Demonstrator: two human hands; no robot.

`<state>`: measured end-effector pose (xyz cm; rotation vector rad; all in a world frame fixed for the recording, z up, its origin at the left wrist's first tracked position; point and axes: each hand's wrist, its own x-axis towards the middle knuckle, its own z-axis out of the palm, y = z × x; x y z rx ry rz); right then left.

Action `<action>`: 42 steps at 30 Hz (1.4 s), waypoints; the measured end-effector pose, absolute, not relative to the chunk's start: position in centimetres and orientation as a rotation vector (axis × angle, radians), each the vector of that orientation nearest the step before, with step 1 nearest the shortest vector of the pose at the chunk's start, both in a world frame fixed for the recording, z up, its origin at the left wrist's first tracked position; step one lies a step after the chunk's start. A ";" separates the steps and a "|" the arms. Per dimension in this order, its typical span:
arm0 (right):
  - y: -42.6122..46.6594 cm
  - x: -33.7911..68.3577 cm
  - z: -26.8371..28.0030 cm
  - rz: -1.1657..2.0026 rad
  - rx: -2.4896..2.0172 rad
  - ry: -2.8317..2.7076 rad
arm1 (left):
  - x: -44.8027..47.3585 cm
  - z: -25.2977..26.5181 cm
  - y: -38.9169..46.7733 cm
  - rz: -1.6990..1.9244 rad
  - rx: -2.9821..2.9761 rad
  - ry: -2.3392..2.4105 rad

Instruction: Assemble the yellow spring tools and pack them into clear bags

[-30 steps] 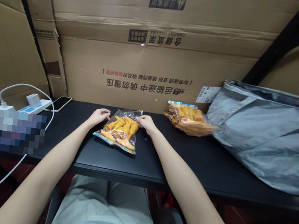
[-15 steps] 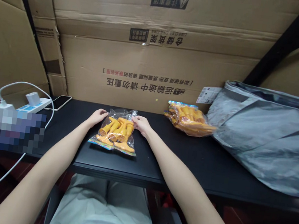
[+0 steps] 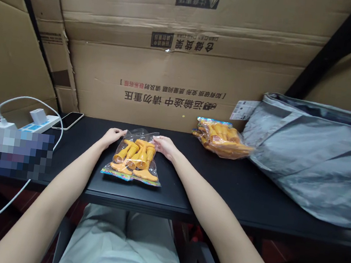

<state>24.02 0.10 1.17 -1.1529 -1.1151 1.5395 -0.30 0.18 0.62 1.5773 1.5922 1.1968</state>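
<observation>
Left hand [image 3: 112, 135] and right hand [image 3: 164, 145] pinch the sealed bag of orange toys [image 3: 133, 158] at centre frame; it remains unopened.

Shiny plastic on a matt black desk, cardboard all around

The clear bag [image 3: 133, 157] is thin glossy plastic, crinkly and catching the light, with smooth matt orange plastic pieces inside and a printed foil-looking strip along its near edge. The second bag [image 3: 222, 138] looks like the same crinkly film. The table [image 3: 207, 183] is a smooth matt black top with a faint sheen. The boxes [image 3: 177, 71] behind are plain brown corrugated cardboard, dull and a bit creased. The grey bag [image 3: 313, 162] is smooth woven cloth with a soft sheen. The phone [image 3: 68, 120] has a glossy glass face, and the power strip [image 3: 39, 124] is smooth white plastic.
</observation>
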 end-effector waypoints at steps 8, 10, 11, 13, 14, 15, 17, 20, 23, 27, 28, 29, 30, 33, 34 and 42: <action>0.1 24.0 1.3 1.481 -1.217 -1.094 | 0.1 0.8 0.1 1.204 1.534 1.518; 0.2 24.1 1.4 1.468 -1.238 -1.070 | 0.1 1.1 0.0 1.241 1.465 1.498; 0.2 24.2 1.4 1.463 -1.237 -1.058 | 0.1 1.2 -0.1 1.248 1.431 1.475; 0.3 24.3 1.4 1.464 -1.222 -1.044 | 0.3 1.5 -0.3 1.238 1.369 1.408; 0.3 24.4 1.4 1.469 -1.209 -1.044 | 0.3 1.6 -0.4 1.232 1.338 1.370; 0.3 24.4 1.4 1.477 -1.198 -1.048 | 0.4 1.7 -0.4 1.231 1.309 1.337; 0.3 24.6 1.3 1.502 -1.175 -1.063 | 0.6 1.6 -0.5 1.240 1.272 1.299; 0.3 25.0 1.2 1.567 -1.117 -1.114 | 0.6 1.4 -0.3 1.250 1.263 1.301; 0.3 25.2 1.2 1.618 -1.072 -1.146 | 0.3 1.2 0.0 1.231 1.250 1.329; 0.5 25.4 1.3 1.621 -1.076 -1.132 | -0.4 1.4 0.1 1.196 1.200 1.310; 0.5 25.4 1.3 1.622 -1.074 -1.136 | -0.5 1.4 0.1 1.185 1.191 1.291; 0.5 25.5 1.3 1.625 -1.068 -1.141 | -0.7 1.4 0.0 1.172 1.186 1.270; 0.6 25.6 1.2 1.627 -1.062 -1.146 | -0.8 1.5 0.0 1.162 1.186 1.250; 0.7 25.8 1.1 1.625 -1.037 -1.161 | -1.0 1.5 -0.2 1.150 1.196 1.207; 0.7 25.8 1.1 1.625 -1.024 -1.170 | -1.0 1.5 -0.2 1.153 1.199 1.203; 1.0 25.6 0.8 1.477 -1.043 -1.420 | -0.5 1.7 -0.3 1.125 1.303 1.313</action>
